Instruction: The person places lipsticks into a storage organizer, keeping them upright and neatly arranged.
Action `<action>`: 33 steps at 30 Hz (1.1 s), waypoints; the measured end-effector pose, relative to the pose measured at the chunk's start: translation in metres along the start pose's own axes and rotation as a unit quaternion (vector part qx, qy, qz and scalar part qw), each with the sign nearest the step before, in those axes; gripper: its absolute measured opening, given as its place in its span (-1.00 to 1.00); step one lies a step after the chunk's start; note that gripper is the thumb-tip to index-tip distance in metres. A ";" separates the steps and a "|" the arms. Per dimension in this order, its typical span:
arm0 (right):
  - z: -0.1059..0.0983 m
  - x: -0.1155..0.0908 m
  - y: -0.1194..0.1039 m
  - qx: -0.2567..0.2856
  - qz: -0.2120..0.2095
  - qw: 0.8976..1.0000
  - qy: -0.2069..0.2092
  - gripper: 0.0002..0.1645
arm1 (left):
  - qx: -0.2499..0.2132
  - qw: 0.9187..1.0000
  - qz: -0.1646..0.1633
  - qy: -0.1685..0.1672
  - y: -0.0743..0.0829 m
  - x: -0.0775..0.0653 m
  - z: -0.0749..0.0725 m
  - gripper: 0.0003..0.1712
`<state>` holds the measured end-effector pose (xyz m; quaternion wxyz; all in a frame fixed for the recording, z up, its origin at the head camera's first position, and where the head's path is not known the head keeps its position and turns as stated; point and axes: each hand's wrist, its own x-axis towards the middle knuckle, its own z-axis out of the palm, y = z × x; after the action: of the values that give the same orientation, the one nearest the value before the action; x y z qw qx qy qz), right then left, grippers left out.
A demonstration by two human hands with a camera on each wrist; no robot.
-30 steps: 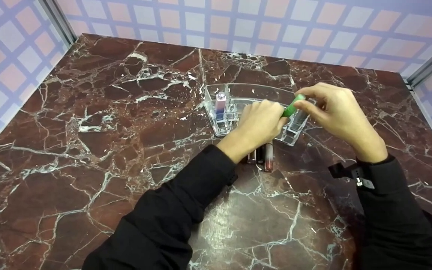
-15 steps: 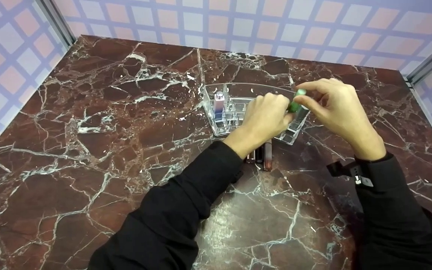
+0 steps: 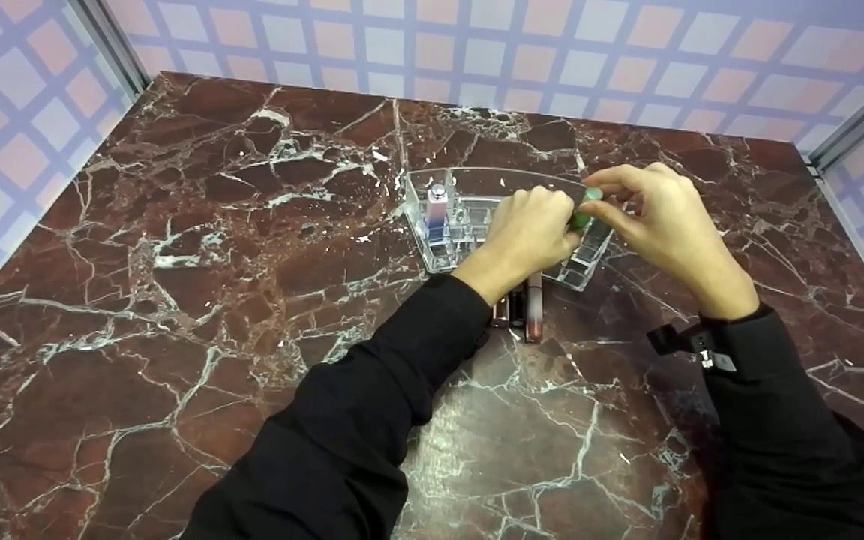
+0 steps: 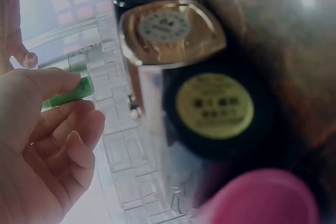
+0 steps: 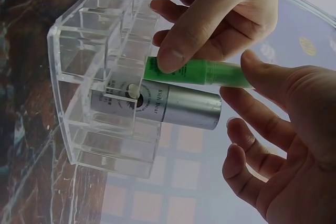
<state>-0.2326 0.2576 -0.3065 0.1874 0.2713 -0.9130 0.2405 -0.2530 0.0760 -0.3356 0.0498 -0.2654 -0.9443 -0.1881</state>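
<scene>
A green lipstick-like tube with a paler green end stands near upright over the right part of a clear acrylic organizer. My left hand pinches its darker green lower part between thumb and index finger. At the pale top end, my right hand pinches it with thumb and fingertips. The right wrist view shows the tube's lower end at the compartment walls, right beside a silver tube that stands in a compartment. A pink-and-blue tube stands in the organizer's left side.
Several lipsticks lie on the marble table in front of the organizer, among them one with a reddish end. Their ends show large in the left wrist view: a gold one, a black one, a pink one. A patterned wall stands behind.
The green tube has gone from slanting between the hands to nearly upright. Both hands have shifted slightly, the right hand a little left and down over the organizer.
</scene>
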 end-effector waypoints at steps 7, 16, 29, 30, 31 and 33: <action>0.002 0.000 0.002 -0.015 0.010 1.000 -0.005 -0.68 | 0.010 1.000 -0.012 0.003 -0.001 0.001 0.003 -0.83; 0.005 0.002 0.003 -0.015 0.031 0.999 -0.024 -0.67 | 0.007 1.000 -0.020 -0.007 -0.001 0.001 0.002 -0.82; 0.011 0.001 0.005 -0.020 0.041 0.998 -0.041 -0.65 | -0.033 0.998 -0.060 -0.010 -0.001 0.003 0.002 -0.78; 0.011 0.001 0.005 -0.020 0.040 0.998 -0.041 -0.66 | -0.034 0.998 -0.060 -0.009 -0.001 0.003 0.002 -0.78; 0.012 0.001 0.006 -0.019 0.038 0.998 -0.041 -0.66 | -0.036 0.997 -0.061 -0.010 -0.001 0.002 0.002 -0.78; 0.012 0.002 0.006 -0.018 0.037 0.998 -0.041 -0.65 | -0.039 0.997 -0.062 -0.009 -0.002 0.002 0.002 -0.78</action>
<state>-0.2397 0.2544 -0.3175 0.1457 0.2435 -0.9334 0.2196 -0.2560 0.0766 -0.3377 0.0191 -0.2096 -0.9514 -0.2249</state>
